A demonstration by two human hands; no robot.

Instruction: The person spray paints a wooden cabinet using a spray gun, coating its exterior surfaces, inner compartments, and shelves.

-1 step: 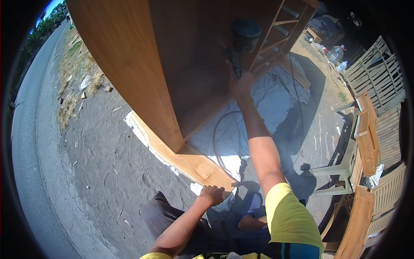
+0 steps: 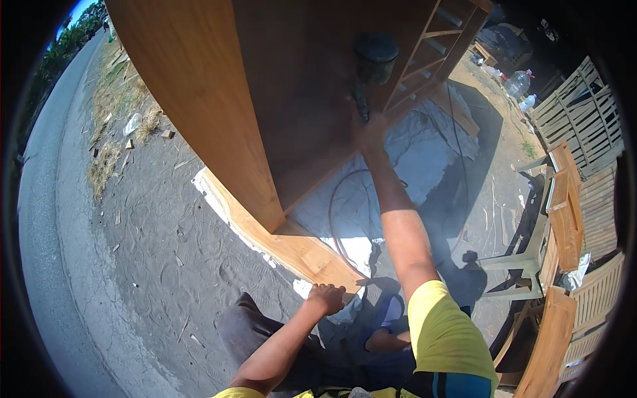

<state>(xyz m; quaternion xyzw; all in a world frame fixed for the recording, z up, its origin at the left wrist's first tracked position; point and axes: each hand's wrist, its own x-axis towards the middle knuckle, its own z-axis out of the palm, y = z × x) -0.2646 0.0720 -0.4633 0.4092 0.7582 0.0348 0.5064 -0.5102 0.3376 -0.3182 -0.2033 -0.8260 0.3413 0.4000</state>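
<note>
My right hand (image 2: pixel 369 128) is closed round the handle of a spray gun (image 2: pixel 360 99) with a dark cup (image 2: pixel 375 58) on top. It reaches into the shaded inside of a large wooden cabinet (image 2: pixel 298 132), where haze hangs in the air. Part of the gun and its nozzle are too dark to make out. A reddish hose (image 2: pixel 332 212) loops below my right forearm. Near me, my left hand (image 2: pixel 327 298) has its fingers curled over the end of a pale wooden board (image 2: pixel 312 259), which juts out from under the cabinet's corner.
White sheeting (image 2: pixel 411 152) lies on the ground beside the cabinet, whose right side has drawer openings (image 2: pixel 424 63). To the right stand a plastic chair (image 2: pixel 517 265), wooden pieces (image 2: pixel 564 199) and a slatted panel (image 2: pixel 584 106). A road (image 2: pixel 53 232) runs along the left.
The spray gun and my right hand have shifted very slightly, with the cup a little lower and to the left. My left hand stays on the board.
</note>
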